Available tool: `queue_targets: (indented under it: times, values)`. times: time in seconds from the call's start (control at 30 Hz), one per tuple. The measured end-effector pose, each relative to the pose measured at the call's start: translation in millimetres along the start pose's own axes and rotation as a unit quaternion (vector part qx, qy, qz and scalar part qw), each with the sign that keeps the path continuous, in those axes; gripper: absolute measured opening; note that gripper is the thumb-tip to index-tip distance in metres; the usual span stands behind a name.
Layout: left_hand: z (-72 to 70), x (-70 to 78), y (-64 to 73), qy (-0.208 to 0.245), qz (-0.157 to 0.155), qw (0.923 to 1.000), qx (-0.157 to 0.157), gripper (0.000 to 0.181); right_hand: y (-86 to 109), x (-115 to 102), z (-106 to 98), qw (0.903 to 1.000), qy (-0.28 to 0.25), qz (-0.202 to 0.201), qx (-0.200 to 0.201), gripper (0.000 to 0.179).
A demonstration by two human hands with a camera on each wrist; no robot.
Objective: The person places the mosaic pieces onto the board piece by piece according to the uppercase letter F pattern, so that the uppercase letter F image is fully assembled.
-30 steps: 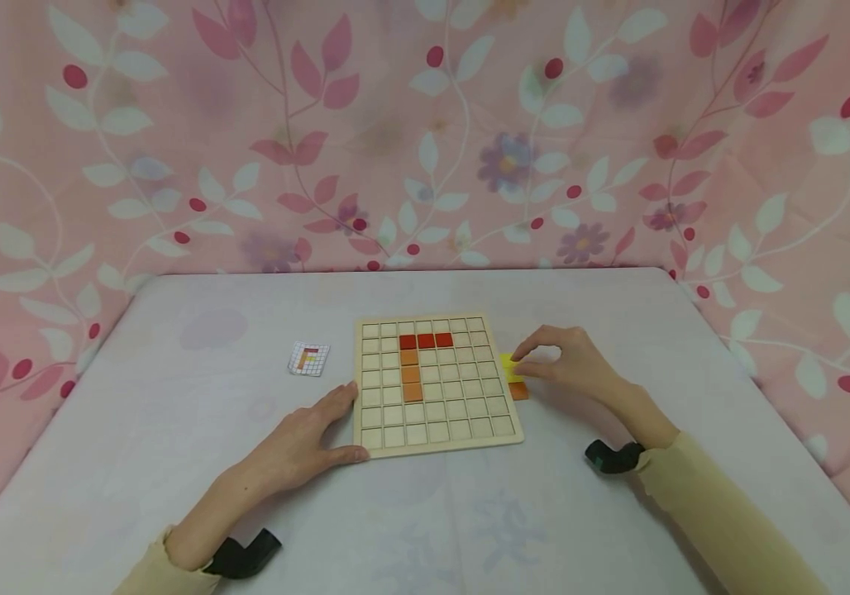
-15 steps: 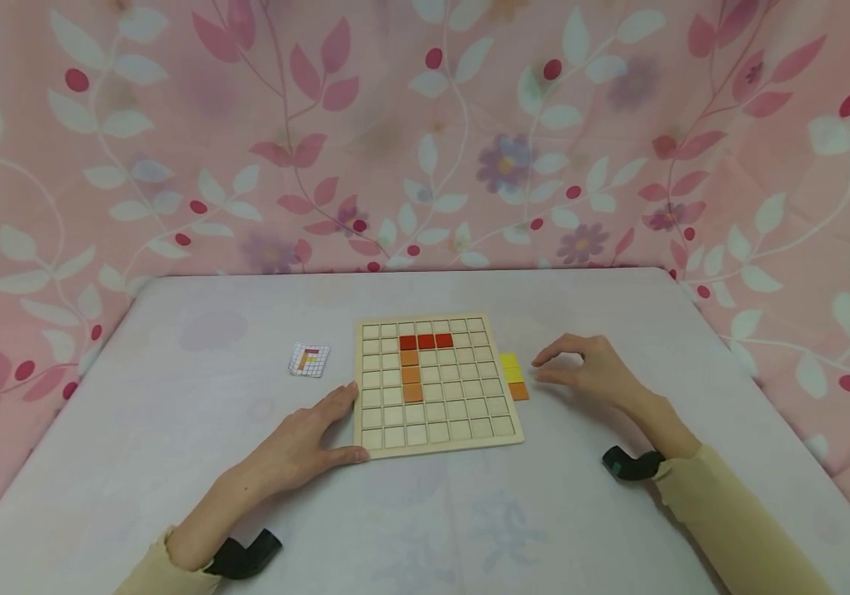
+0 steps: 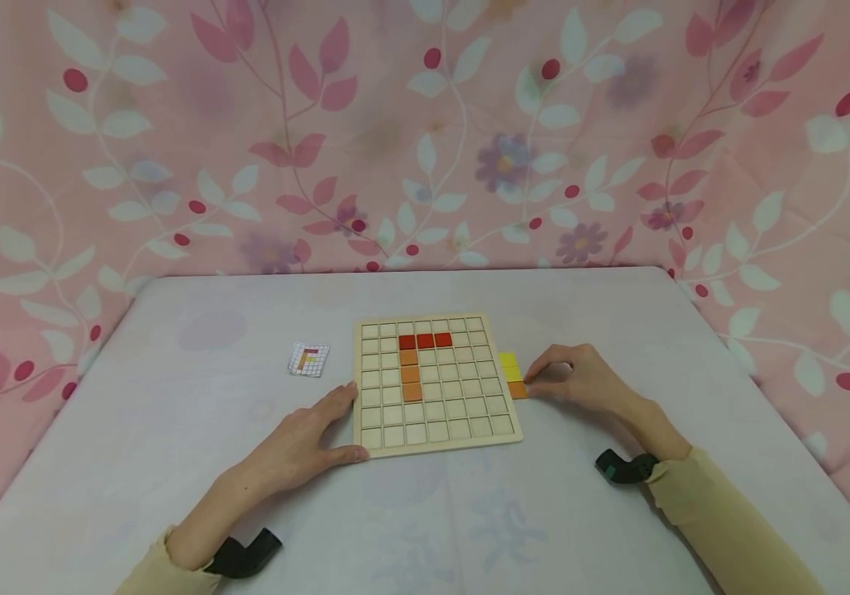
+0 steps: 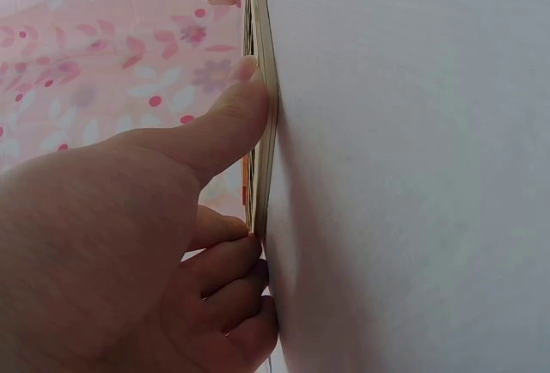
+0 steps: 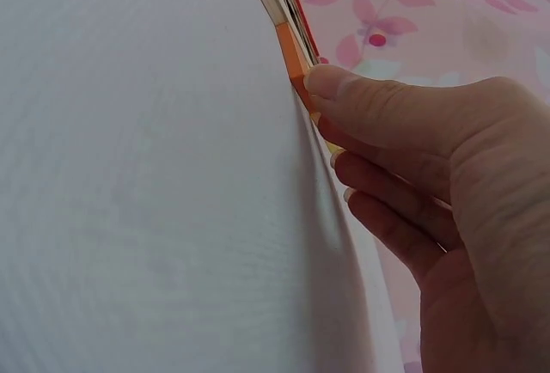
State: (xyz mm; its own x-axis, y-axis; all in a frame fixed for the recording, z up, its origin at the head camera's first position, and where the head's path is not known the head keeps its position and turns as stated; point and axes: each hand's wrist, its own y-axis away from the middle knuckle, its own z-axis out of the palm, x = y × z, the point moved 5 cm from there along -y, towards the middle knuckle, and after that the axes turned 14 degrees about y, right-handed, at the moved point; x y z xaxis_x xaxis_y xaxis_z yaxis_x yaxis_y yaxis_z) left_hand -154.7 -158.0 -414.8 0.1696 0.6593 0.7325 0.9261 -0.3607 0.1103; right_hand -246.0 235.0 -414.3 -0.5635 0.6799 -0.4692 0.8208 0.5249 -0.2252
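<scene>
A pale wooden grid board (image 3: 462, 406) lies flat on the table. Three red tiles (image 3: 425, 340) run along one of its rows, and several orange tiles (image 3: 411, 374) run down from the left end. My left hand (image 3: 293, 442) rests at the board's left side, thumb by the near corner and fingertips along the edge. Beside the right edge lie yellow tiles (image 3: 509, 366) and a loose orange tile (image 3: 518, 390). My right hand (image 3: 581, 382) pinches the loose orange tile at its right end; in the right wrist view, the thumb (image 5: 344, 89) touches it.
Left of the board lies a small card (image 3: 309, 359) printed with a grid and a coloured pattern. The table (image 3: 410, 529) has a white cloth, and a pink floral curtain (image 3: 395, 149) hangs behind it. Each wrist wears a black camera.
My right hand drew back to the right from the yellow tiles, then came in lower to the loose orange tile. The left hand and the board have stayed in place.
</scene>
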Motion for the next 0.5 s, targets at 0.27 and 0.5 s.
queue_targets:
  times: [0.27,0.5]
  values:
    - [0.3,0.3,-0.7,0.000,0.003,1.0000,0.000,0.099,0.3,-2.8,-0.3,1.0000,0.003,0.001,0.003,0.024]
    - [-0.2,0.0,-0.4,0.000,0.002,1.0000,0.000,0.099,0.8,-1.8,1.1,0.9999,0.007,0.001,-0.009,0.026]
